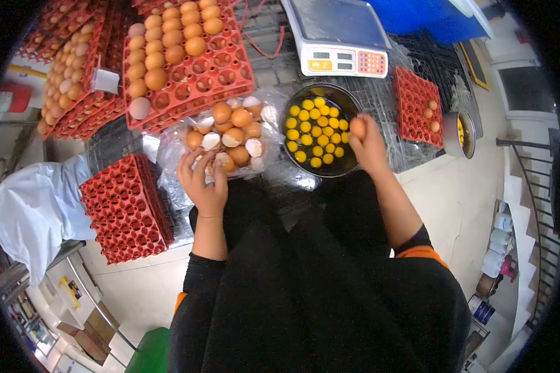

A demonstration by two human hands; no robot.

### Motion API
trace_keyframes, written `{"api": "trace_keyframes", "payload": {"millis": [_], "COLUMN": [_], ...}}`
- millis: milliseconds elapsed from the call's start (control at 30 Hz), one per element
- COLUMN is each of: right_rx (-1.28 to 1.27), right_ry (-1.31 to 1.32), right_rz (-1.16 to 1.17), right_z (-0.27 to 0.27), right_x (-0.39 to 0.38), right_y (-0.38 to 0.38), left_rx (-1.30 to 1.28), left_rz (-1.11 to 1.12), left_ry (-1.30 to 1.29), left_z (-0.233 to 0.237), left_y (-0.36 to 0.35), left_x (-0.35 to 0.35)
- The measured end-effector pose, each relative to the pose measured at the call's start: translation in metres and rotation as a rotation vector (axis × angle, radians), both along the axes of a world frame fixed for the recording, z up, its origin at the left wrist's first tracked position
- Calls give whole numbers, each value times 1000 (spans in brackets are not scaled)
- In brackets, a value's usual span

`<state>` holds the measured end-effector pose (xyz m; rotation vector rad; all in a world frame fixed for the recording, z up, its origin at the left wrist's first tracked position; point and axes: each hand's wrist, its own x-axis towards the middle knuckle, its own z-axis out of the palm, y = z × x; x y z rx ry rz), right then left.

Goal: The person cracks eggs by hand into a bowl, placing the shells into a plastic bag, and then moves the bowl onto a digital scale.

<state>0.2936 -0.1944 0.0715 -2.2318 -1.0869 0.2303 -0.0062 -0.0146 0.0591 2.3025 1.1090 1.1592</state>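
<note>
My right hand [369, 148] grips a brown egg [358, 128] at the right rim of a dark round bowl [290, 163]. Many whole yellow egg yolks [317, 132] lie inside that bowl. To its left, a heap of cracked brown eggshells [234, 137] rests on a clear plastic bag [175, 146], several with white insides showing. My left hand [204, 185] reaches over the near edge of this heap, fingers apart, with a broken shell [224, 163] right at the fingertips.
Behind the shells stands a stack of red egg trays [230, 68], partly filled with eggs. More loaded trays [84, 102] rise at far left, above stacked bare trays [121, 208]. A digital scale [342, 37] sits behind the bowl. Rightward are a red tray [414, 105] and a metal pot [455, 138].
</note>
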Motion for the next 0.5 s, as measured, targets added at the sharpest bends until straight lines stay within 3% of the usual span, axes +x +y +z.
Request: {"api": "trace_keyframes", "payload": {"millis": [33, 133, 267, 367, 467, 500], "right_rx": [14, -273, -61, -242, 97, 158], "right_ry": [-111, -148, -157, -152, -15, 437], "right_rz": [44, 205, 127, 181, 95, 29], "right_z": [-1, -19, -20, -29, -27, -18], "right_x": [-5, -10, -4, 4, 9, 9], "right_y": [-21, -59, -64, -66, -52, -44], "left_rx": [0, 12, 62, 33, -104, -170], "left_rz": [-13, -100, -271, -415, -609, -680], "left_ry": [-7, -41, -55, -30, 21, 53], "left_z": [4, 15, 30, 35, 34, 35], "left_y": [-2, -13, -30, -48, -66, -73], "left_x": [5, 28, 68, 102, 136, 148]}}
